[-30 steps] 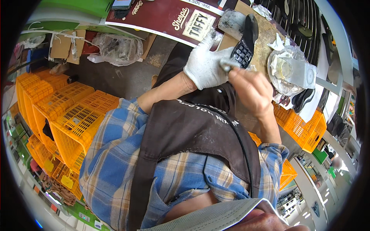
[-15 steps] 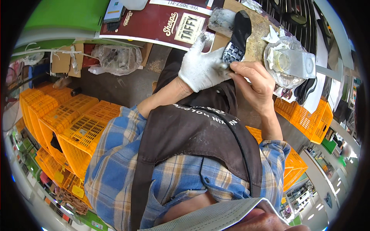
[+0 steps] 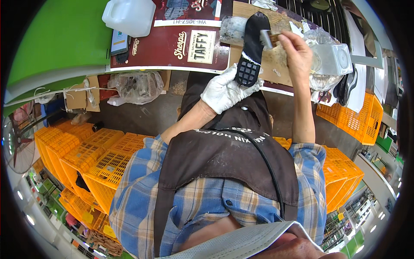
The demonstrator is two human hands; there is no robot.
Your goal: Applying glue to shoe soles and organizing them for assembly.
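Observation:
My left hand [image 3: 220, 91], in a white work glove, grips the heel end of a black shoe sole [image 3: 254, 41] from beneath. The sole points away from me, its heel showing a grid of square recesses with a white band across it just beyond. My right hand [image 3: 298, 54] is bare, its fingers closed on a small brush [image 3: 268, 39] with a brown handle and a pale grey head. That head is at the right edge of the sole's front part; whether it touches is hard to tell.
Worn cardboard [image 3: 279, 64] lies beneath the sole on the bench. At right stands a clear plastic container [image 3: 334, 59], near dark soles. A white jug [image 3: 129, 17] and a phone [image 3: 119, 42] are at far left. Orange crates [image 3: 349, 116] flank me on both sides.
The sole has turned so its length and gridded heel face up, with the left hand now under the heel. My right hand has left the heel, moved farther away and now holds the brush.

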